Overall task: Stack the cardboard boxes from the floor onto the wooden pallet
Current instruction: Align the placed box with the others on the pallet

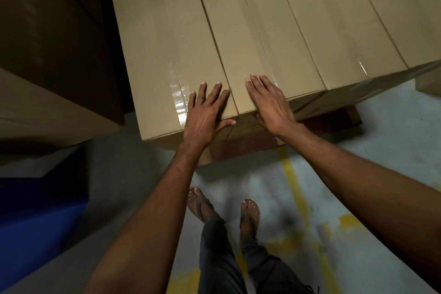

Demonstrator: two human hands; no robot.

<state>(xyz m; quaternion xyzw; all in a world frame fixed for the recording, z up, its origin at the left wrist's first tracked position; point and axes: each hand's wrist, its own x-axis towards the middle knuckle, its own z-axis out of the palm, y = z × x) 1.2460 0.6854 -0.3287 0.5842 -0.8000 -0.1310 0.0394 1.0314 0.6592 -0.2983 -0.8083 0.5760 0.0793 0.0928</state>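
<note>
— On the reddish-brown wooden pallet (334,120), how full does the top layer look?

— Nearly closed up, I'd say. Long tan cardboard boxes (310,19) lie side by side across it, long edges touching, out to the near left corner.

— And the hands?

— Neither one grips anything. The left hand (207,112) lies flat with fingers spread on the near end of the leftmost box (167,55), thumb along its front edge. The right hand (269,104) lies flat on the neighbouring box (248,38). My guess is they are pressing the ends flush.

— What's left?

— Little that shows. No loose box lies on the grey concrete floor (372,174) by the feet. A tan corner (429,85) at the right edge may be another; I cannot tell.
</note>
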